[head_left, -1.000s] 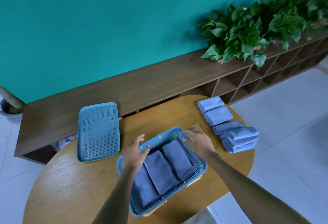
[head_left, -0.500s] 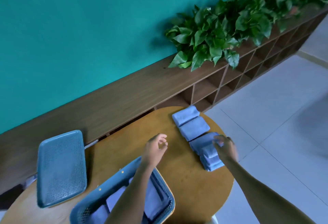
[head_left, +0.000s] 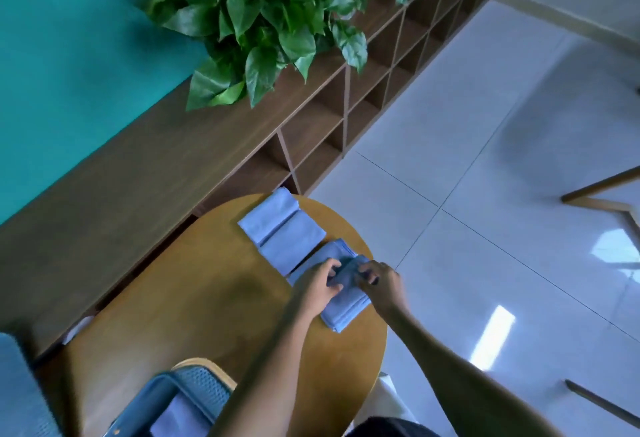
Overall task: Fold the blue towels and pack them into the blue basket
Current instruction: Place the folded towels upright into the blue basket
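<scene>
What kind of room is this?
Probably an office lounge or classroom corner: a long low wooden cubby shelf against a teal wall, leafy green potted plants on top, and a white tiled floor.

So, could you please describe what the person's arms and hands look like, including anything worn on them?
Both forearms are bare: no sleeves, gloves, watch or bracelet show on the left hand or the right hand. No rings can be made out, though the fingers are slightly blurred. Dark clothing shows only at the frame's bottom edge.

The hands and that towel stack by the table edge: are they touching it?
Touching. The head view shows the left hand and right hand both with fingers curled into the top towel of the stack, no gap visible.
</scene>
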